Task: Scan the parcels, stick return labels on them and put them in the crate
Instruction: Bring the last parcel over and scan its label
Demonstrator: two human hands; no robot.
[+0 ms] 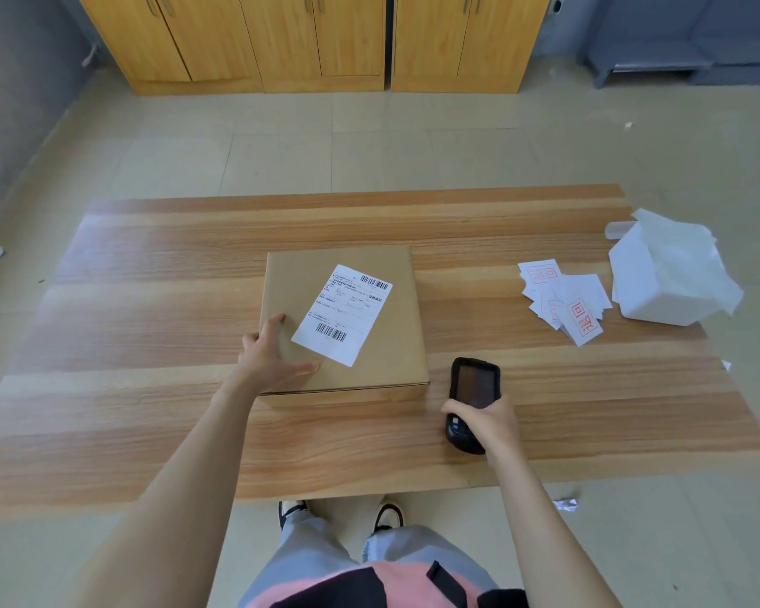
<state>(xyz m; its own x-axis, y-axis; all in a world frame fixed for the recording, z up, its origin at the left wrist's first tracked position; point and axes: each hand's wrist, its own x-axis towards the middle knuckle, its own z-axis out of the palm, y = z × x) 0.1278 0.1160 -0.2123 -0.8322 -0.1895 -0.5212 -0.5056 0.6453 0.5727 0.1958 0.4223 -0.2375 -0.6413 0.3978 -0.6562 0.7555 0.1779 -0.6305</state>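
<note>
Squarely in the middle of the wood-grain table [150, 344] sits the parcel [391, 344], a flat matte cardboard box with a white rectangular shipping label [342, 314] stuck askew on top. The left hand [273, 348] lies flat on its near left corner, fingers spread. The right hand [483, 421] wraps round a glossy black scanner [474, 381] beside the box. Red-stamped paper return labels [564, 300] lie scattered towards the right edge.
</note>
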